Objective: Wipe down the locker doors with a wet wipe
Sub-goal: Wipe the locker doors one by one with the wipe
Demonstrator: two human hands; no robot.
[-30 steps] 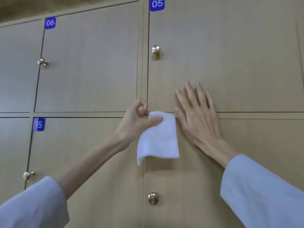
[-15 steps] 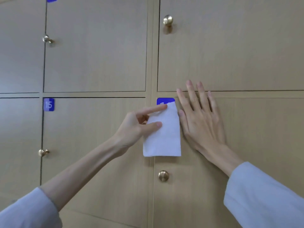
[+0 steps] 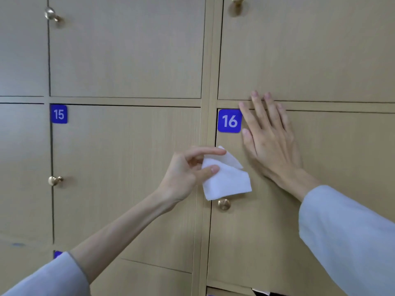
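A wall of light wooden locker doors fills the head view. My left hand (image 3: 188,171) pinches a white wet wipe (image 3: 226,178) between thumb and forefinger, against the left edge of locker door 16 (image 3: 320,210), just above its brass knob (image 3: 223,204). The wipe is partly folded over at its top corner. My right hand (image 3: 269,142) lies flat on door 16 with fingers spread, its fingertips reaching over the top edge beside the blue label 16 (image 3: 229,121).
Locker door 15 (image 3: 128,167) is to the left with a blue label (image 3: 58,114) and a brass knob (image 3: 54,180). Upper doors carry knobs (image 3: 51,14) too. A lower locker (image 3: 256,292) at the bottom shows a dark gap.
The view has dropped down the lockers. My left hand slid the wipe downward off the label 16, which now shows, and the wipe's top corner has folded. My right hand stays flat on the door.
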